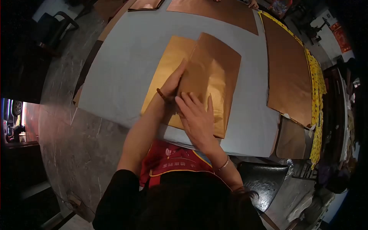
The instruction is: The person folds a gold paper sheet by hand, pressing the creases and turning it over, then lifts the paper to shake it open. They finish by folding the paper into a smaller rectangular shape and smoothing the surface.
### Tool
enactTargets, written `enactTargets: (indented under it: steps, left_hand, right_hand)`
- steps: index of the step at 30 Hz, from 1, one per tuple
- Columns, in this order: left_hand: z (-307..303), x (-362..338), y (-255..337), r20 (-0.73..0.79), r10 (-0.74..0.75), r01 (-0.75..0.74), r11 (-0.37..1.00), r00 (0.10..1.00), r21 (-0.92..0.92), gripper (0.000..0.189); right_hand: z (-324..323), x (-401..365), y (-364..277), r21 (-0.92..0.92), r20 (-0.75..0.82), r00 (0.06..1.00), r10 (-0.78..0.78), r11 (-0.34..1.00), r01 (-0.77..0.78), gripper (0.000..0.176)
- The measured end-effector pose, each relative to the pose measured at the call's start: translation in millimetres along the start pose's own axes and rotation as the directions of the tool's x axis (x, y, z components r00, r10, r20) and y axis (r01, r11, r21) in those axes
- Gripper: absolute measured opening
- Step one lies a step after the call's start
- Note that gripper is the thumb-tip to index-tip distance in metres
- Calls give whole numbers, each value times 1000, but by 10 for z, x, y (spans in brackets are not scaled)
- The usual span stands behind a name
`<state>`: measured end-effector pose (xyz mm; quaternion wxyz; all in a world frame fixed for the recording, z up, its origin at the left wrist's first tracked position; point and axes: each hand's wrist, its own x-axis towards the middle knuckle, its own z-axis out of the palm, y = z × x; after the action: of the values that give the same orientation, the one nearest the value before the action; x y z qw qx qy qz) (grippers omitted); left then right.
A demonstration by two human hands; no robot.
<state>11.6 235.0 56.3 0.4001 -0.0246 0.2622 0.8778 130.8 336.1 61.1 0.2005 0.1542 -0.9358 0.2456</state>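
A large gold-and-brown sheet point(224, 73), partly folded over, lies on the grey-blue cloth of the table in front of me. Its left part shows shiny gold, and a raised brown flap stands up near the middle. My left hand point(174, 78) is at the left side of this flap, its fingers partly hidden behind the sheet. My right hand point(197, 119) lies on the lower part of the sheet with its fingers stretched out and the thumb apart. A brown bracelet circles my left wrist, and a thin bangle my right.
Brown sheets point(218, 15) lie along the far edge, with another person's hands point(253, 4) there. More brown sheets point(289, 69) and yellow patterned cloth point(316, 99) are at the right. A black chair point(260, 182) stands near the table's lower right edge.
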Motion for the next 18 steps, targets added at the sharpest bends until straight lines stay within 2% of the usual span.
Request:
enactTargets:
  steps: [1, 3, 4, 6, 7, 9, 11, 12, 13, 14, 15, 16, 18]
  left_hand:
    - [-91, -3, 123, -3, 54, -53, 977, 999, 204, 44]
    - [-46, 4, 208, -9, 206, -168, 823, 979, 543, 36]
    - [-130, 57, 240, -7, 198, -162, 823, 980, 544, 36]
    - [-394, 184, 321, -2, 116, -84, 730, 993, 678, 36]
    - [-419, 181, 341, -47, 117, -56, 743, 992, 667, 39]
    - [-475, 178, 405, -3, 137, -98, 725, 991, 682, 41]
    - [-445, 160, 437, 80, 208, -205, 697, 975, 687, 49]
    - [-442, 152, 433, 73, 207, -200, 700, 976, 685, 49]
    - [-453, 160, 452, 97, 196, -210, 725, 976, 656, 51]
    - [-470, 165, 459, 121, 183, -218, 749, 976, 626, 52]
    - [-483, 177, 455, 82, 156, -173, 758, 984, 629, 53]
    - [-496, 182, 447, 84, 153, -171, 756, 985, 631, 53]
    - [-500, 185, 406, 74, 219, -217, 752, 973, 622, 55]
  right_hand:
    - [105, -20, -24, -13, 37, 999, 5, 1000, -5, 44]
    - [229, -16, -82, -70, 55, 998, 1, 998, 3, 48]
    - [255, -11, -94, -127, 81, 997, -13, 992, 23, 51]
    - [141, -69, -139, -154, 106, 994, 17, 988, 0, 55]
    - [-5, -91, -157, -184, 82, 996, 28, 983, -13, 56]
    - [-129, -317, -64, -254, 37, 997, 63, 966, -51, 57]
    - [-42, -700, 187, -223, -179, 978, 109, 963, -148, 66]
    - [-5, -836, 307, -227, -268, 959, 96, 961, -160, 79]
    - [118, -907, 372, -225, -262, 960, 97, 961, -159, 79]
    - [242, -975, 429, -73, -298, 936, 185, 974, -215, 83]
    - [301, -991, 433, 82, -325, 903, 280, 960, -269, 88]
    - [340, -974, 449, 83, -308, 892, 332, 943, -323, 93]
    - [310, -954, 563, 105, -264, 888, 377, 926, -362, 93]
